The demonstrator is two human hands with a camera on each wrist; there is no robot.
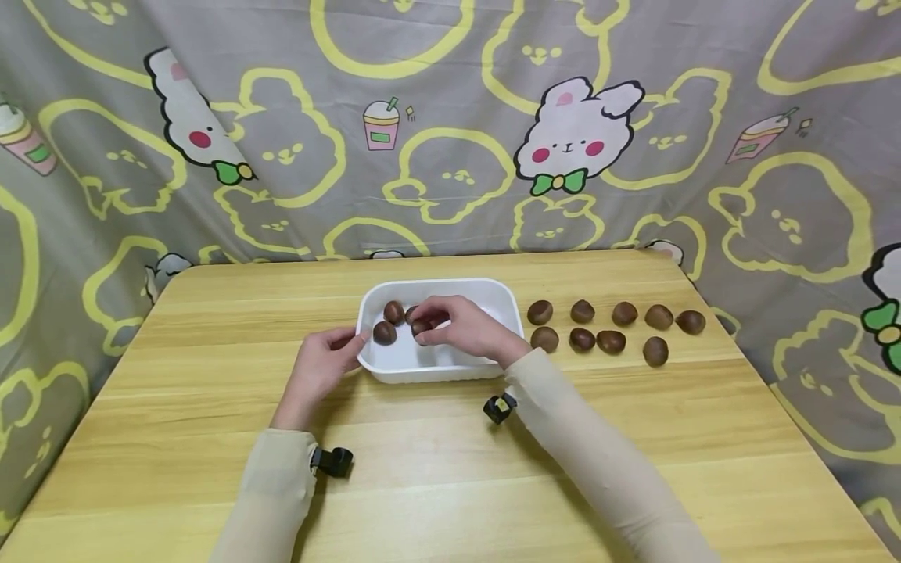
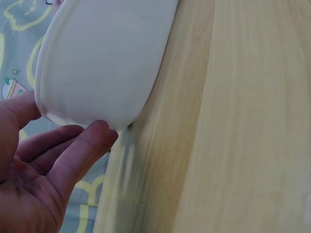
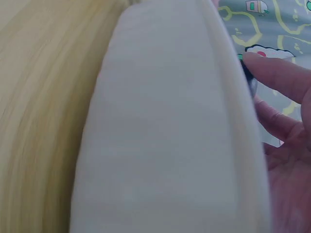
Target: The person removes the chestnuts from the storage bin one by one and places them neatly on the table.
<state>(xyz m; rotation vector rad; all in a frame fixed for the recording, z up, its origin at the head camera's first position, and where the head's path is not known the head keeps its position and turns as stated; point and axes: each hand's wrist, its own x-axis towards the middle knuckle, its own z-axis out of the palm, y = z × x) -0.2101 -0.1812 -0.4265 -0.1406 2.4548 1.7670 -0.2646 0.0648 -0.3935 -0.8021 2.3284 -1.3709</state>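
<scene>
A white plastic tray [image 1: 450, 372] stands on the table, with brown chestnuts at its left end. My left hand [image 1: 325, 367] holds that end, thumb at the rim and fingers against the outer wall; the left wrist view shows these fingers [image 2: 80, 153] touching the tray's side. Inside the tray, my right hand [image 1: 464, 324] pinches a chestnut [image 1: 420, 327] between thumb and fingers. Beside it lie one chestnut [image 1: 394, 313], a second chestnut [image 1: 384, 333] and another, partly covered by the right hand. In the right wrist view the tray's wall [image 3: 165, 121] hides most of the held chestnut.
Several chestnuts lie in two loose rows right of the tray, among them a near chestnut [image 1: 544, 339] close to its wall and a far chestnut [image 1: 691, 322]. A patterned curtain [image 1: 450, 156] hangs behind the wooden table [image 1: 422, 477].
</scene>
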